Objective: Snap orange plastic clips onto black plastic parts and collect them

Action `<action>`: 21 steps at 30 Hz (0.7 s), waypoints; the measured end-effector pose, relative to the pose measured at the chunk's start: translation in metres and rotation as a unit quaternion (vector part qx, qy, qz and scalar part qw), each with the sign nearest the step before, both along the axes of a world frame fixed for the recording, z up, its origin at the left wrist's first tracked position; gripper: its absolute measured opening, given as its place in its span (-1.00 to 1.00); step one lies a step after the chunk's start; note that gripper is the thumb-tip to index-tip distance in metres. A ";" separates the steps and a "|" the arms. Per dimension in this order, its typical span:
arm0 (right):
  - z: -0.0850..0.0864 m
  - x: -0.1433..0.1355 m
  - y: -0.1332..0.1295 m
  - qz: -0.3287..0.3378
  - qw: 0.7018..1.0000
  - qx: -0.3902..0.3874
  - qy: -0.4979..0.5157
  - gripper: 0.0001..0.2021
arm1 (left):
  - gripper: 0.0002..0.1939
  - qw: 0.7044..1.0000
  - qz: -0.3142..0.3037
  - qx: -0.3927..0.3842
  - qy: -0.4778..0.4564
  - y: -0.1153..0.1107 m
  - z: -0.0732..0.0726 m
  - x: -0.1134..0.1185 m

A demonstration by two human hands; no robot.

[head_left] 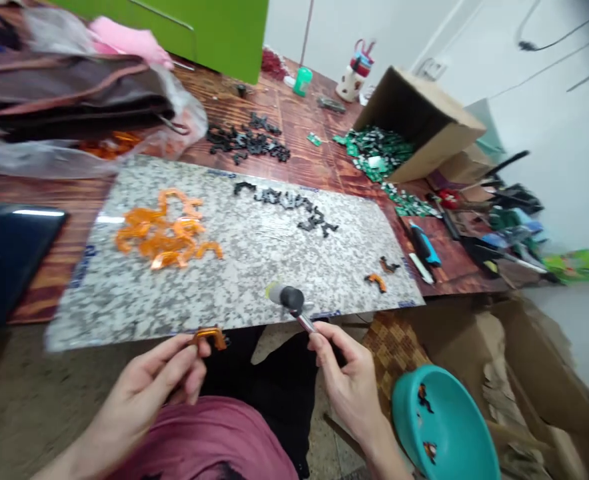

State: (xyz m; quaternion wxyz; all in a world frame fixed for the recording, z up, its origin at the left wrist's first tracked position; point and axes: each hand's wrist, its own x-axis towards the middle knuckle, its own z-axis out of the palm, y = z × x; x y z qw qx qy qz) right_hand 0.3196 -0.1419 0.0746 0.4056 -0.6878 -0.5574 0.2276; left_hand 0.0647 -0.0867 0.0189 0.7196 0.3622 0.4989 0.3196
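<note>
My left hand [161, 377] pinches an orange curved piece [210, 335] with a dark bit at its end, just off the front edge of the speckled board [254, 293]. My right hand [347, 363] grips the metal handle of a small mallet [292, 298]; its black and pale head is over the board's front part. Orange translucent pieces [167, 233] lie heaped on the board's left side. A row of small black pieces [294, 202] lies along its back. Two orange pieces with black parts [375, 282] rest near the right end.
Behind the board are more black pieces [249, 142]. A tipped cardboard box [439, 107] spills green pieces [374, 150]. A blue-handled tool [425, 245] lies right of the board. A teal basin [404, 417] stands low at the right, with a brown bag [69, 93] at the left.
</note>
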 end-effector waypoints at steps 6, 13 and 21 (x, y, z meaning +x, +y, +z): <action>0.010 -0.022 0.000 0.104 0.994 0.025 -0.002 -0.87 | -0.49 0.996 0.026 -0.065 -0.056 0.002 0.009 0.003; 0.031 -0.039 -0.006 0.155 0.984 0.085 0.001 -0.78 | -0.45 0.996 0.018 -0.053 -0.065 0.000 0.004 0.002; 0.017 -0.046 -0.002 0.146 0.988 0.030 -0.041 -0.84 | -0.47 0.997 0.005 -0.043 -0.067 0.002 0.007 0.003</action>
